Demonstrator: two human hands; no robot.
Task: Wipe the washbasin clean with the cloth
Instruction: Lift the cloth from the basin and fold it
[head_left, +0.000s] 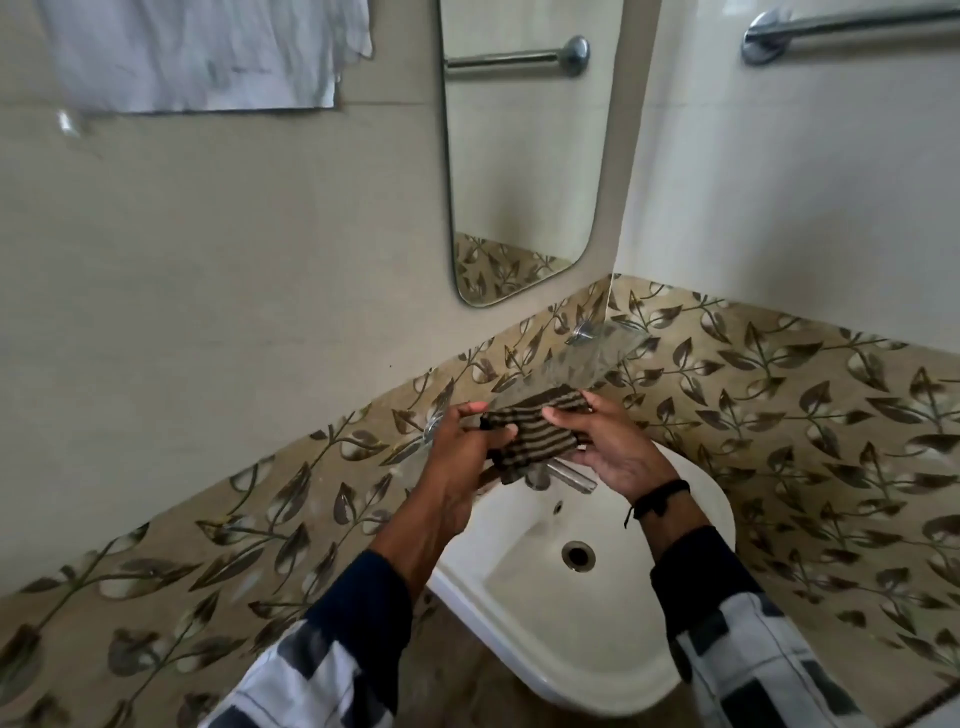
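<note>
Striped knit cloth (535, 428) stretched between both hands, above glossy white washbasin (587, 613)

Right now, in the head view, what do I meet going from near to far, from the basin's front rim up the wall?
Washbasin → drain → tap → striped cloth, held in left hand and right hand → mirror
</note>
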